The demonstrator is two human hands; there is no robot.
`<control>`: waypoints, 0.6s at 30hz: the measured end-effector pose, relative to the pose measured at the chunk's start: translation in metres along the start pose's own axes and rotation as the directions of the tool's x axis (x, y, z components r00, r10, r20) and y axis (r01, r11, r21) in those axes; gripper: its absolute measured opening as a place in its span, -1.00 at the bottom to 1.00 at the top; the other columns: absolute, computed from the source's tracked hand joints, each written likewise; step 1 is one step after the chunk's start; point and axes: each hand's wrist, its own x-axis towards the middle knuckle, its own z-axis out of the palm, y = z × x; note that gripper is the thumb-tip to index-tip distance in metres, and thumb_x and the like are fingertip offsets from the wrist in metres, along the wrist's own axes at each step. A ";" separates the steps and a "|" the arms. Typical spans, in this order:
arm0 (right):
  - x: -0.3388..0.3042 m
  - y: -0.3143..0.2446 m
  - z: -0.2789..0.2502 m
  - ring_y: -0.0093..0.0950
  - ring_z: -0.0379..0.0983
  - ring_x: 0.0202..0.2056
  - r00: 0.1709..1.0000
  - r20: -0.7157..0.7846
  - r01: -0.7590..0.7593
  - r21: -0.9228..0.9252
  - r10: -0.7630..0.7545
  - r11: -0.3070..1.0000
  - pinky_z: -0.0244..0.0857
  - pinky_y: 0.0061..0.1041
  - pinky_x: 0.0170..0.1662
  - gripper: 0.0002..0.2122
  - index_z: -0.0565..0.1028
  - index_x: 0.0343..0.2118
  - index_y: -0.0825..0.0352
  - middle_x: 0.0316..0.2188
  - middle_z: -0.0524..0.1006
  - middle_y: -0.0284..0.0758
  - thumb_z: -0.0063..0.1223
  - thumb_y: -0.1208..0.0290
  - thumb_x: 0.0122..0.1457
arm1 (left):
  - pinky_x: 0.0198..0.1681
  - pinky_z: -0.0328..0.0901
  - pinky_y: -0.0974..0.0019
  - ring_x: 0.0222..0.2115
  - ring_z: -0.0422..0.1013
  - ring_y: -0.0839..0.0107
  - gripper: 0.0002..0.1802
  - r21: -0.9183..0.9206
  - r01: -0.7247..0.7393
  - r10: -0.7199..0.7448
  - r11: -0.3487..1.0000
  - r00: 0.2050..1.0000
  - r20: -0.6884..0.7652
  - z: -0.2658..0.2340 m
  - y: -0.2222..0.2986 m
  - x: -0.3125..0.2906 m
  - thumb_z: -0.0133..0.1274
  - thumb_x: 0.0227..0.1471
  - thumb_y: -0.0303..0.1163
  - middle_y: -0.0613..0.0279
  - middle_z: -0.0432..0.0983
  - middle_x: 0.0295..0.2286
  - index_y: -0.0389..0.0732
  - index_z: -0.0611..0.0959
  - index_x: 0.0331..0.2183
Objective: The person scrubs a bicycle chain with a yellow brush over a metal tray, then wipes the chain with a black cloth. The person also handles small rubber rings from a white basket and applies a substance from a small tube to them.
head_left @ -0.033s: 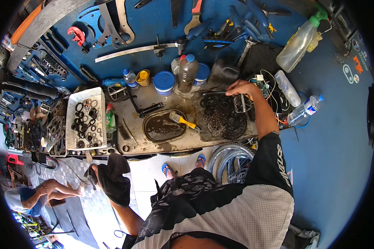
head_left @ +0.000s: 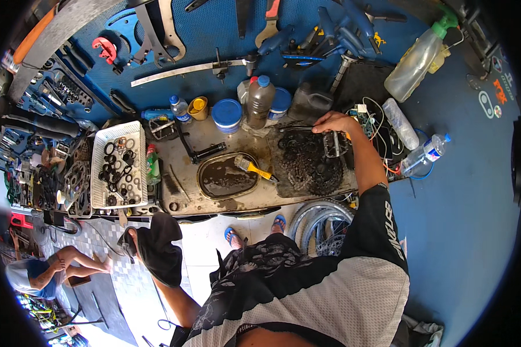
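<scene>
My right hand (head_left: 333, 124) is closed on a dark crank arm (head_left: 298, 129) at the back right of the workbench. A metal cage pedal (head_left: 333, 144) sits just below those fingers. Under it lies a greasy heap of black chain and sprockets (head_left: 307, 165) on a dark mat. My left hand (head_left: 132, 238) is off the bench's front edge at the left, gripping a black cloth (head_left: 159, 248) that hides most of it. An oval tray (head_left: 255, 194) of dark liquid stands mid-bench, with a yellow-handled brush (head_left: 256, 168) across its right rim.
A white basket (head_left: 98, 173) of rings is at left, near another crank (head_left: 200, 151). Blue-lidded tubs (head_left: 227, 114) and bottles (head_left: 261, 101) line the back. Wheels (head_left: 324, 222) stand under the bench's right front. A seated person (head_left: 46, 272) is on the floor at far left.
</scene>
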 end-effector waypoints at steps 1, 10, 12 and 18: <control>0.006 0.003 0.001 -0.38 0.56 -0.14 1.000 -0.007 -0.007 0.017 0.008 1.000 0.37 -0.27 0.00 -0.31 0.70 0.01 0.09 -0.27 0.66 -0.32 0.38 -0.34 -0.08 | 0.03 0.25 -0.14 -0.44 0.32 -0.03 -0.64 -0.052 0.033 -0.035 0.998 0.999 -0.035 0.002 0.012 0.005 -0.16 0.19 -0.40 0.09 0.38 -0.51 -0.13 0.77 -0.26; 0.030 0.018 -0.016 -0.37 0.58 -0.08 0.998 0.021 0.054 -0.063 -0.053 0.997 0.38 -0.24 0.08 -0.24 0.67 0.06 0.12 -0.19 0.67 -0.29 0.36 -0.39 -0.10 | -0.11 0.24 -0.03 -0.43 0.29 0.00 -0.57 -0.215 0.263 -0.268 0.941 0.963 0.005 0.007 0.070 0.022 0.00 -0.08 -0.52 0.09 0.33 -0.50 -0.27 0.66 -0.09; 0.033 0.020 -0.016 -0.35 0.58 -0.04 0.998 0.046 0.052 -0.087 -0.049 0.995 0.38 -0.24 0.10 -0.25 0.67 0.06 0.12 -0.13 0.68 -0.27 0.35 -0.38 -0.08 | -0.13 0.24 -0.03 -0.43 0.29 0.01 -0.57 -0.208 0.302 -0.309 0.930 0.951 -0.004 0.010 0.074 0.020 0.00 -0.04 -0.50 0.10 0.33 -0.50 -0.29 0.63 -0.06; 0.030 0.020 -0.016 -0.20 0.54 0.06 0.990 -0.017 0.135 -0.252 -0.143 0.958 0.37 -0.23 0.13 -0.27 0.62 0.09 0.26 0.03 0.63 -0.16 0.34 -0.27 0.00 | -0.17 0.24 0.00 -0.43 0.28 0.05 -0.55 -0.204 0.223 -0.229 0.953 0.974 -0.004 0.017 0.083 0.023 -0.02 0.07 -0.46 0.11 0.34 -0.49 -0.34 0.55 0.03</control>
